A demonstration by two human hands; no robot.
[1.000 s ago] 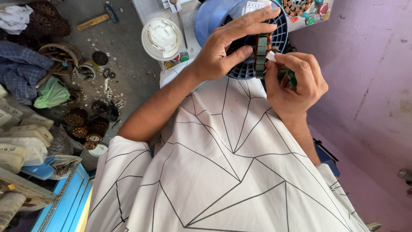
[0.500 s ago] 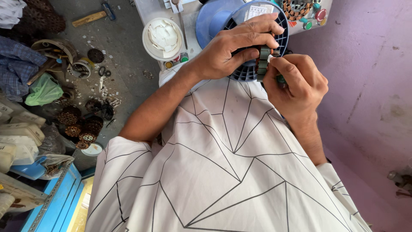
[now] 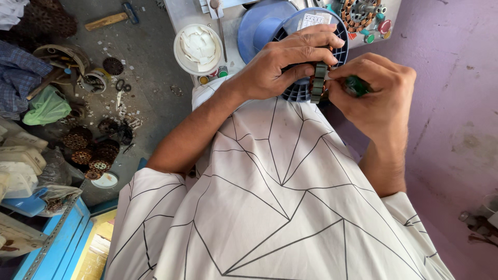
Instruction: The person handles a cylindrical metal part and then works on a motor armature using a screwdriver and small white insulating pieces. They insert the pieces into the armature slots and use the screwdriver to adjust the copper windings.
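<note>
We hold a stator [image 3: 317,83], a ring of stacked grey plates with copper winding showing between its slots, edge-on in front of a blue fan guard [image 3: 290,31]. Our left hand [image 3: 282,65] is closed around it, fingers curled over the top and thumb pressing from below. Our right hand [image 3: 376,96] is closed on a small green tool [image 3: 355,85], its tip set against the stator's near edge.

We judge the work to be in mid-course: copper already sits in the slots we can see, yet the tool is at the edge and the piece has not been set down. How many slots are finished we cannot tell, since our fingers hide most of the ring.

On the counter [image 3: 181,13] beyond stands a white tub [image 3: 198,47] of white scraps. On the floor [image 3: 150,57] to the left lie more stators [image 3: 85,148], some with copper, a hammer [image 3: 111,18] and a green bag [image 3: 46,106].
</note>
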